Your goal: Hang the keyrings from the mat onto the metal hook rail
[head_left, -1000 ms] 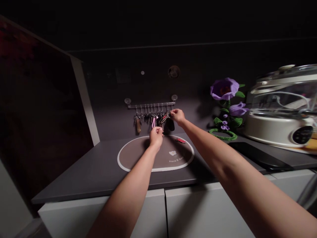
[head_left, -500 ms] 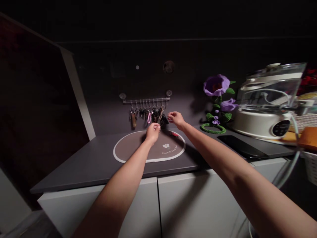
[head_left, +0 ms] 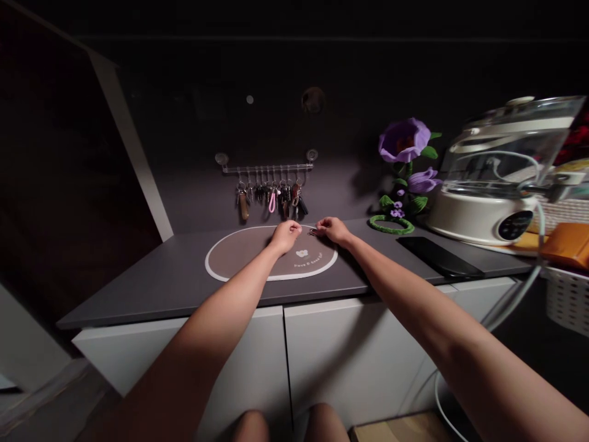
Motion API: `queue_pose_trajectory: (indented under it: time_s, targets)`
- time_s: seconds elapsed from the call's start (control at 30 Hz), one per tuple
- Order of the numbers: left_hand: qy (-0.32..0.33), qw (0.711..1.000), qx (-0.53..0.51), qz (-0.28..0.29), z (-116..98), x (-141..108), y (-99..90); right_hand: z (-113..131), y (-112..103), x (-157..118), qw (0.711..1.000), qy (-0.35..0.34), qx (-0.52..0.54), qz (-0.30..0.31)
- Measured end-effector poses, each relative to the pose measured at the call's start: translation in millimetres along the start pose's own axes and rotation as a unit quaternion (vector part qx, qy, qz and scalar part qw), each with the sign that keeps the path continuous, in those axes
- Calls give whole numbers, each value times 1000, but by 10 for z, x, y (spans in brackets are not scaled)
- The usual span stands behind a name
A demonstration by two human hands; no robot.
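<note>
Right hand [head_left: 333, 229] at small metallic piece [head_left: 313, 232] — white-rimmed oval mat [head_left: 239, 252] below

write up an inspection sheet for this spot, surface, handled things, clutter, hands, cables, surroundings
Surface: dark grey countertop, with an oval brown mat with a white rim lying flat on it.
Handled things: small reddish metallic item at the right hand; too small to identify.
Clutter: black flat slab, purple flower ornament with green leaves, white appliance with a clear cover, all right of the mat.
Hands: left hand above the mat, fingers bunched, contents unclear; right hand's fingers at the item, grip unclear.
Cables: pale cable hangs down at the right, away from both hands.
Surroundings: clear hook rail on the dark wall, metal keys hanging from it; white cabinet fronts below.
</note>
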State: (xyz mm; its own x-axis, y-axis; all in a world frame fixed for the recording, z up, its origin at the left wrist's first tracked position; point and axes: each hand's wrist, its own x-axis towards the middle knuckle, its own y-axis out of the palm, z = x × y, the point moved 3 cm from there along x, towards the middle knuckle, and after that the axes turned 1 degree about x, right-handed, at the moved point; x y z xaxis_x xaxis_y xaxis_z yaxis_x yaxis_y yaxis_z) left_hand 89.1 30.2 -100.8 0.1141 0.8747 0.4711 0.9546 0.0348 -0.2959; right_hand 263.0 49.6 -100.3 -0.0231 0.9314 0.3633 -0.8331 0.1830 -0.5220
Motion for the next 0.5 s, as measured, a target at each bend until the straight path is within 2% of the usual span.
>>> queue_pose_trajectory:
  time_s: [0.33,0.5]
  targets:
    - [0,998,62,26,97,-3,60,-12,15,63,991,-36,-110,61]
    - [-7,998,55,27,100,-4,73,52,13,61,982,-68,-163,67]
